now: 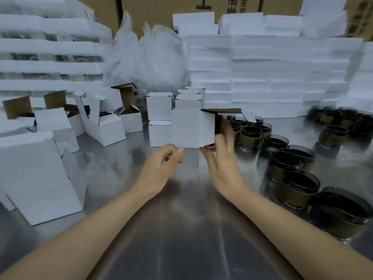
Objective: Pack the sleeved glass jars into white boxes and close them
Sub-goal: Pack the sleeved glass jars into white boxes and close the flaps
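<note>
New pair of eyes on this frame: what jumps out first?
Centre: both hands hold a white box above the steel table, left hand at its lower corner, right hand at its open right end. Right of them, sleeved glass jars cluster; behind, white foam slabs form a wall.

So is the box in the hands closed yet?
Not yet. The white box has its right-end flap sticking out, brown inside showing, by the right hand. Contents cannot be seen.

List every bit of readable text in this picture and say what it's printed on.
Dark printed characters on the brown carton at top centre: cut off by the frame and blurred, unreadable.
Print on the brown carton at top right: blurred, unreadable.
The white boxes and jars: no text visible.
</note>
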Demonstrator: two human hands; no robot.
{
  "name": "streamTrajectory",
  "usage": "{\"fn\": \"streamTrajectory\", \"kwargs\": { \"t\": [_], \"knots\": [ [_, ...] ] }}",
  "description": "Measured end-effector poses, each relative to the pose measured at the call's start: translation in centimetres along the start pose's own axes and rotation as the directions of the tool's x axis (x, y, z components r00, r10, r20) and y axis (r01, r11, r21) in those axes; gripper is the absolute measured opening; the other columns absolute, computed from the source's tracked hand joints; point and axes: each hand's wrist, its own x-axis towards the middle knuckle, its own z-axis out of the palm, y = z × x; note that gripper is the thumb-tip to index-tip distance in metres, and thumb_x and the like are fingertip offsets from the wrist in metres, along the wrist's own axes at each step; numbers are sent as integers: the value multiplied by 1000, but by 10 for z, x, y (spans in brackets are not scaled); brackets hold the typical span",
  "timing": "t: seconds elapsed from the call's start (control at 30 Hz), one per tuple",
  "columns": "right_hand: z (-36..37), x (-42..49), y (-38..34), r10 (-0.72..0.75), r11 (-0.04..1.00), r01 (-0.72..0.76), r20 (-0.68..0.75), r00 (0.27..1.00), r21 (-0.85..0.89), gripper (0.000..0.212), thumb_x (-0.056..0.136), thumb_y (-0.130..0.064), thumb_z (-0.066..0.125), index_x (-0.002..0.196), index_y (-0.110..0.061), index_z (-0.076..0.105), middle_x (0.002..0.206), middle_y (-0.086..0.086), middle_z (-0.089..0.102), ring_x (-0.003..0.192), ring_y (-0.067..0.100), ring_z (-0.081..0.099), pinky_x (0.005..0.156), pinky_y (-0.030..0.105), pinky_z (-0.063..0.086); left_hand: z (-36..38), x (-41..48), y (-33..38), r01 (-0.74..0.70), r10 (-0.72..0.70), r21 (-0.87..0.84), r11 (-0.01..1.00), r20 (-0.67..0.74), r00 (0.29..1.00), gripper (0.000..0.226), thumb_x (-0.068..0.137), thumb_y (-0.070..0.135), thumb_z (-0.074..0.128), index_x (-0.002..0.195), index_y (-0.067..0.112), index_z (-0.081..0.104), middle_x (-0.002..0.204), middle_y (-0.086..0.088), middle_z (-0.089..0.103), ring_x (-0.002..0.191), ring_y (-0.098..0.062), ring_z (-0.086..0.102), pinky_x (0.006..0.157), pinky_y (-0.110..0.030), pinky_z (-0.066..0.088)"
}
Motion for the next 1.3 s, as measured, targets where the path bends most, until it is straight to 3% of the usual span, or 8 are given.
{"fn": "streamTrajectory", "kwargs": {
  "t": [0.13,0.3,0.6,0.73,0.83,0.97,1.13,1.3],
  "knots": [
    [-12,10,12,31,996,-40,-117,993,-78,15,91,-3,60,103,5,58,155,19,17,120,19,47,102,42,42,2,3,-5,5,-2,9,1000,-295,956,33,82,51,51,100,23,48,99,6,53,89,-6,54,77,-19,39],
    [-5,4,27,31,982,-24,36,999,-187,17,93,-24,60,96,-7,59,151,13,33,126,30,40,104,36,31,8,5,-11,-55,40,281,958,57,998,78,80,75,43,143,31,30,138,14,41,122,0,43,100,-22,36],
    [-9,-5,21,61,998,-55,203,977,-37,29,101,-30,41,121,-25,63,140,0,42,129,14,32,101,16,21,2,7,-13,168,-164,58,984,-73,984,72,70,75,50,128,35,43,99,17,60,87,8,59,68,-10,45],
    [-9,-5,17,105,981,-134,193,976,142,41,99,-17,50,140,-24,47,140,0,38,119,8,47,102,11,33,2,11,-18,188,-201,-80,979,-205,958,44,87,49,60,124,29,46,87,2,67,85,-12,68,80,-34,58],
    [-8,-5,19,121,980,-152,224,967,129,66,92,-6,59,149,-23,30,147,1,33,133,13,38,109,27,36,3,10,-20,150,-174,-126,981,-203,964,50,97,28,52,141,38,32,89,0,69,84,-15,70,73,-24,57],
    [-6,-4,22,319,913,-356,198,927,198,90,86,-5,67,153,-23,10,132,3,50,112,15,57,94,18,46,2,10,-22,124,-132,-64,990,-158,978,40,100,27,47,138,38,44,103,2,67,91,-13,68,75,-24,56],
    [-7,-2,27,397,910,-412,197,896,38,64,89,-16,66,145,-7,37,119,1,37,94,12,53,85,18,50,3,11,-24,152,-148,42,987,-89,985,46,95,44,50,138,27,51,92,21,64,72,-2,66,64,-10,49],
    [-4,3,33,281,960,-276,205,938,-54,35,84,0,55,119,-3,62,108,-2,40,94,12,54,83,24,50,3,12,-25,106,-107,282,954,-11,994,73,80,57,65,142,27,43,77,5,61,71,-11,59,70,-33,51]
  ]
}}
